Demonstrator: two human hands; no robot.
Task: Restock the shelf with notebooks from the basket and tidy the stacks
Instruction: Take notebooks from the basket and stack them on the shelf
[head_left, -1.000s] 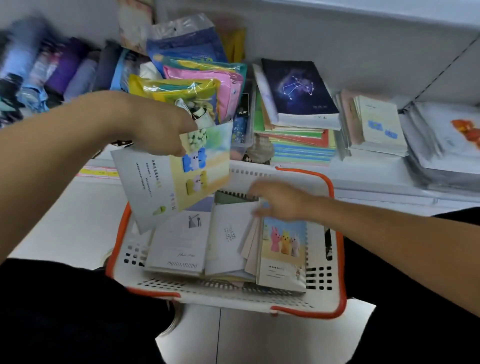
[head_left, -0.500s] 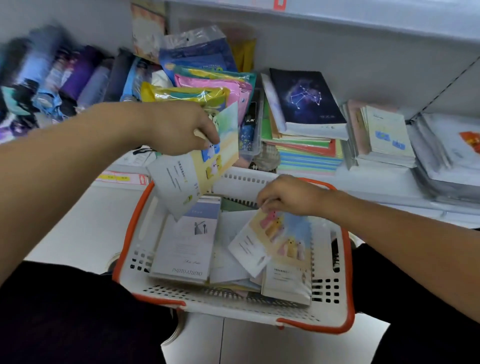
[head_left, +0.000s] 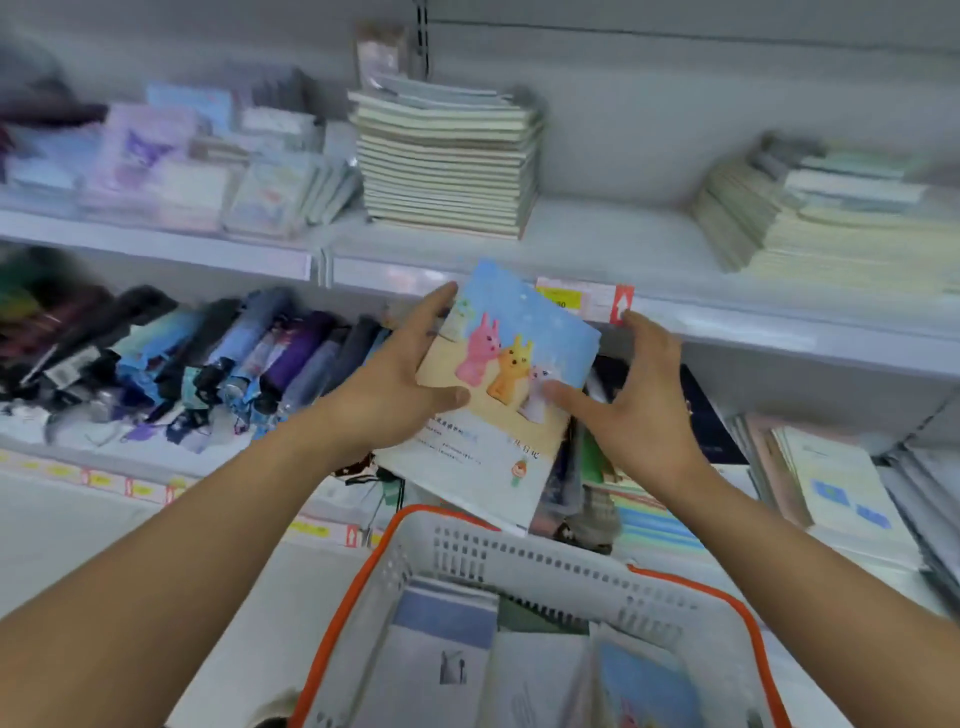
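Notebook (head_left: 511, 384) between both hands' fingers (head_left: 434, 312) (tilted)

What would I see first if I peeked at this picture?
The bunny notebook, blue with pink and orange rabbits, is held up in the middle by the left hand and right hand. Below sits the orange-rimmed basket; a tall notebook stack stands on the shelf above.

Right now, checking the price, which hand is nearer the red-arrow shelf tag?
Right hand: its fingers reach just below the red-arrow shelf tag. Left hand is farther left, across the notebook.
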